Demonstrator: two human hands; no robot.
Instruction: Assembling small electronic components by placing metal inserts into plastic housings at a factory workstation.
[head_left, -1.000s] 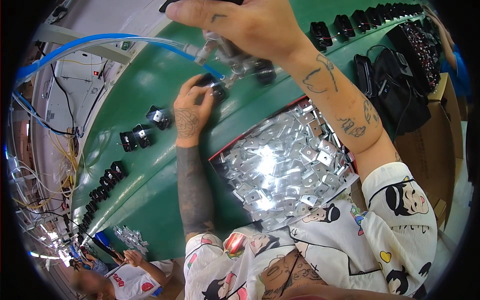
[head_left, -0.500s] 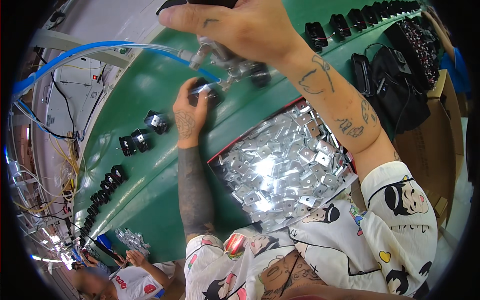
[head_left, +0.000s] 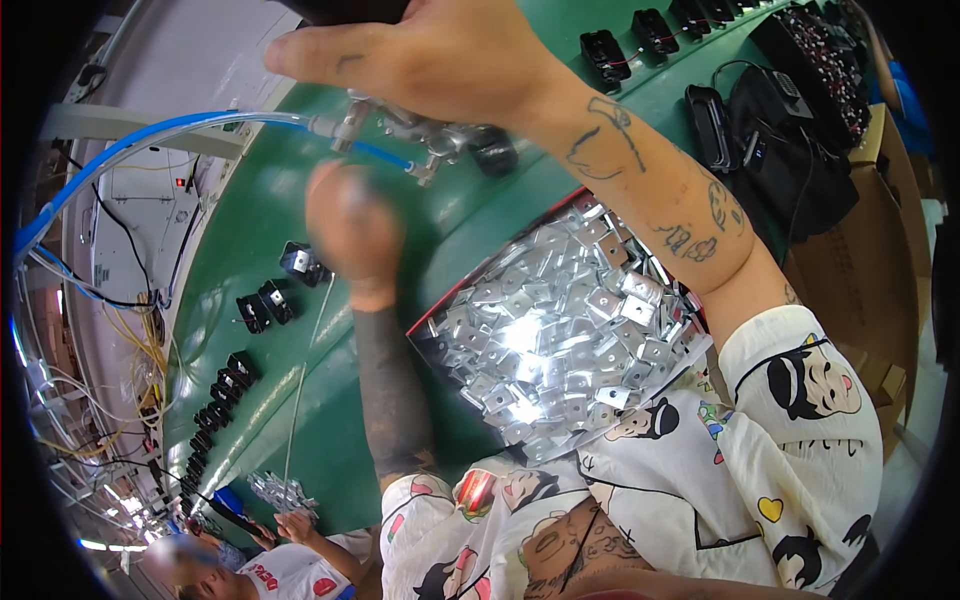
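Observation:
My right hand [head_left: 440, 60] reaches across the top and is wrapped round a black-bodied hose-fed tool [head_left: 345, 8], mostly hidden by the hand and cut off by the view's edge. Metal fittings [head_left: 395, 120] and a blue hose [head_left: 380, 152] show below the hand. My left hand [head_left: 352, 225] is smeared by motion over the green table [head_left: 400, 270]; its fingers and anything in them cannot be made out. Nearest it, on its left, sits a black housing with a metal piece [head_left: 303, 262]. Bent metal clips [head_left: 560, 330] fill a red-edged tray [head_left: 462, 284] before me.
Rows of black housings [head_left: 225, 385] run down the left and along the far right [head_left: 605, 58]. A black bag [head_left: 785, 160] and a cardboard box [head_left: 860, 270] stand at right. Another person [head_left: 290, 565] works at lower left beside more metal clips [head_left: 280, 492].
My left hand has moved left and down from under the fittings, where its fingers held a black housing. That housing no longer shows there. The whole view has shifted slightly; my right hand keeps its grip.

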